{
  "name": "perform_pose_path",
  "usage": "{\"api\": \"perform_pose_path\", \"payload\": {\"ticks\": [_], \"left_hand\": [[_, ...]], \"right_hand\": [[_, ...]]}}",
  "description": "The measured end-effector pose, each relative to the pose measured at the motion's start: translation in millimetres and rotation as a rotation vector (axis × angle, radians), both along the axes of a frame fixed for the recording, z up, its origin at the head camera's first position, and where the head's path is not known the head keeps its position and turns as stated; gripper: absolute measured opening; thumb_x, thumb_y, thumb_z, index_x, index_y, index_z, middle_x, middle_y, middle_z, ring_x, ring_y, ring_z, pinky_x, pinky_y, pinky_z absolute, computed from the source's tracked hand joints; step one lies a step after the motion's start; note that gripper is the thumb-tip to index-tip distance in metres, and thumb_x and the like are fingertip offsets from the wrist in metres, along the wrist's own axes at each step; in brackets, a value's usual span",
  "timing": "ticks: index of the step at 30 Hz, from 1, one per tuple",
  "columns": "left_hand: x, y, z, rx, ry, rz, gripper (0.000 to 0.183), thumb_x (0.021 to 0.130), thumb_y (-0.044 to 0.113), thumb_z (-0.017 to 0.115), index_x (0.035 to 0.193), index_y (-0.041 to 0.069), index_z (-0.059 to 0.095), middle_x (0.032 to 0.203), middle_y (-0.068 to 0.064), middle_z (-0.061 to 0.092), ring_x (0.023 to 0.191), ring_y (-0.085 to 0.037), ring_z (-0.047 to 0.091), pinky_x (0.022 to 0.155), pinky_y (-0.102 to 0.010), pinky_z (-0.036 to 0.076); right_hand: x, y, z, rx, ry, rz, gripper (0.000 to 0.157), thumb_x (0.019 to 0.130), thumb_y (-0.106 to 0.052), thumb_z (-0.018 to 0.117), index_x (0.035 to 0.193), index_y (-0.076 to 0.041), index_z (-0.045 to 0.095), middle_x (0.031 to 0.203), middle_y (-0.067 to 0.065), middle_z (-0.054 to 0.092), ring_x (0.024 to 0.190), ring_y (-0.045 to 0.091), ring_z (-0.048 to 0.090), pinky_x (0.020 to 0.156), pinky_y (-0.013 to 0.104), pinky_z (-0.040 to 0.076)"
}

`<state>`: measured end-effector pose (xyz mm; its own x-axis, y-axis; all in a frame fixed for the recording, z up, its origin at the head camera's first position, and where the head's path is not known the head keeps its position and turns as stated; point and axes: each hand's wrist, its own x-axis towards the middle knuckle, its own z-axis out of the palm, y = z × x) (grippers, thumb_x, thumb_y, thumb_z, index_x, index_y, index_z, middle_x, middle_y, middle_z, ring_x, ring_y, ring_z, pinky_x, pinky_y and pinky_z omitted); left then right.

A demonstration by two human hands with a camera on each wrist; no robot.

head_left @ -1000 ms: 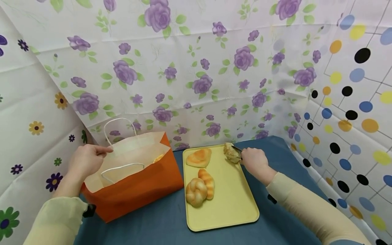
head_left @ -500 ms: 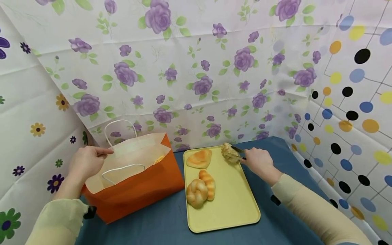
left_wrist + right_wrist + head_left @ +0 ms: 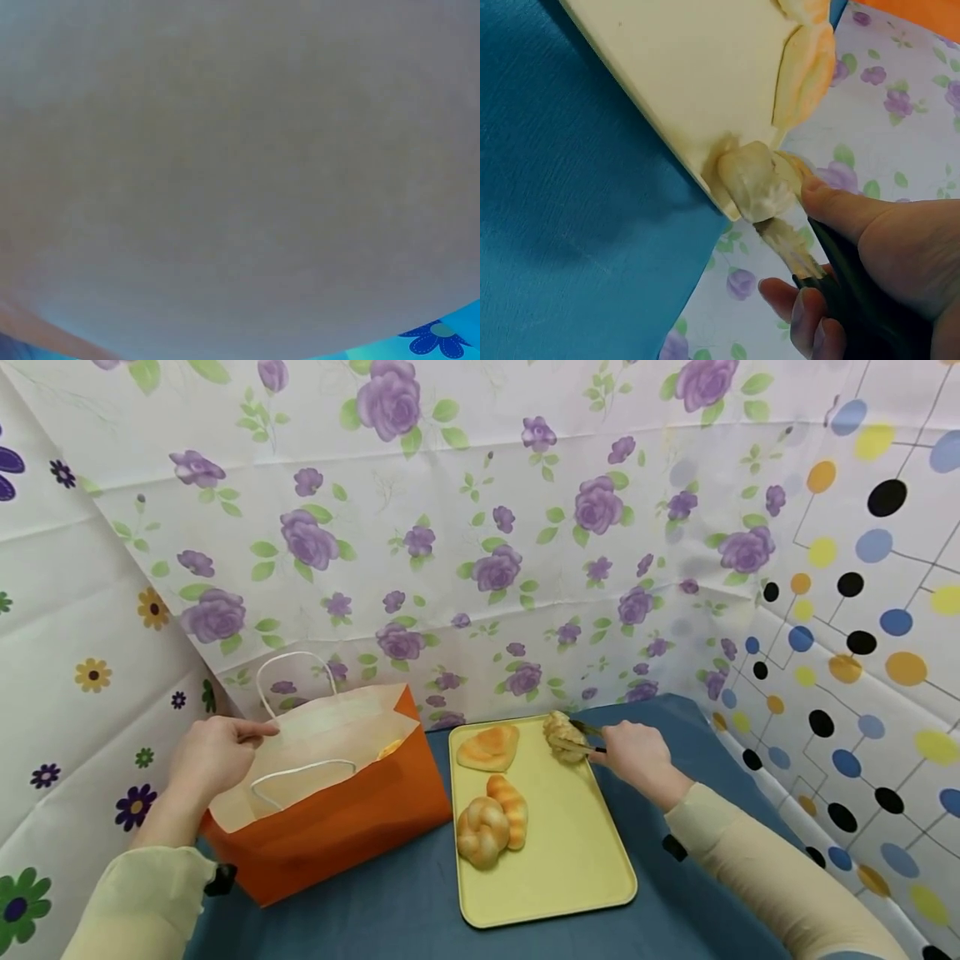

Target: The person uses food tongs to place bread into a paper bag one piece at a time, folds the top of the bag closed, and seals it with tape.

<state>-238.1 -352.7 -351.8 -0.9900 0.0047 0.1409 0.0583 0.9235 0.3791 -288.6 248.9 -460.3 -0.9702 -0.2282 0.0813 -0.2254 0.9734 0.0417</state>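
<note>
My left hand pinches the top rim of an orange paper bag with white cord handles, holding it open. A yellow piece of bread shows inside it. My right hand grips dark tongs whose tips close on a pale flaky pastry at the far right corner of the yellow tray. In the right wrist view the thumb and fingers of my right hand wrap the tongs, and the pastry sits on the tray's corner. The left wrist view is a blank blur.
On the tray lie a triangular bun, a braided roll and a striped roll. The tray and bag stand on a blue cloth. Flowered and dotted sheets wall in the back and both sides.
My right hand has eased slightly to the right, its tongs still at the pastry. The left hand and the bag have not moved.
</note>
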Motion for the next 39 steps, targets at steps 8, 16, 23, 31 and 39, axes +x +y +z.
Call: {"api": "perform_pose_path", "payload": {"ticks": [8,16,23,31,39], "left_hand": [[0.1,1.0,-1.4,-0.011,0.004,0.009,0.033,0.105,0.010,0.058,0.130,0.009,0.079,0.131,-0.033,0.067,0.086,-0.034,0.061,0.062,-0.037,0.040],[-0.6,0.9,1.1,-0.004,0.000,0.009,0.033,0.106,0.011,0.057,0.131,0.009,0.078,0.116,-0.029,0.072,0.073,-0.030,0.054,0.058,-0.038,0.037],[1.6,1.0,0.4,0.004,-0.007,0.007,0.033,0.106,0.011,0.056,0.132,0.008,0.078,0.113,-0.028,0.072,0.067,-0.027,0.048,0.056,-0.039,0.036],[2.1,0.2,-0.5,0.002,0.010,0.006,0.034,0.105,0.009,0.055,0.131,0.007,0.078,0.114,-0.028,0.073,0.064,-0.026,0.045,0.053,-0.037,0.037],[1.8,1.8,-1.4,-0.008,0.013,-0.001,0.033,0.105,0.008,0.057,0.129,0.007,0.079,0.125,-0.033,0.069,0.072,-0.029,0.055,0.056,-0.038,0.038]], "right_hand": [[-0.3,-2.9,-1.1,0.053,-0.018,-0.031,0.053,0.093,-0.057,0.078,0.067,-0.015,0.060,0.048,-0.002,0.037,0.040,0.012,0.041,0.041,0.029,0.034],[-4.0,-2.2,2.0,0.032,-0.040,-0.025,0.051,0.096,-0.051,0.077,0.061,-0.018,0.059,0.047,-0.004,0.034,0.039,0.010,0.038,0.041,0.028,0.033],[-5.7,2.7,-1.0,-0.006,-0.024,-0.010,0.038,0.097,-0.049,0.076,0.079,-0.015,0.071,0.051,0.001,0.047,0.042,0.015,0.049,0.043,0.031,0.040],[-3.2,1.6,2.8,-0.032,0.007,0.021,0.043,0.097,-0.051,0.075,0.111,-0.010,0.077,0.060,0.001,0.051,0.047,0.016,0.050,0.045,0.034,0.043],[-3.7,2.4,7.7,-0.037,0.022,0.033,0.054,0.100,-0.053,0.070,0.136,-0.014,0.072,0.054,0.001,0.049,0.043,0.019,0.048,0.042,0.033,0.036]]}}
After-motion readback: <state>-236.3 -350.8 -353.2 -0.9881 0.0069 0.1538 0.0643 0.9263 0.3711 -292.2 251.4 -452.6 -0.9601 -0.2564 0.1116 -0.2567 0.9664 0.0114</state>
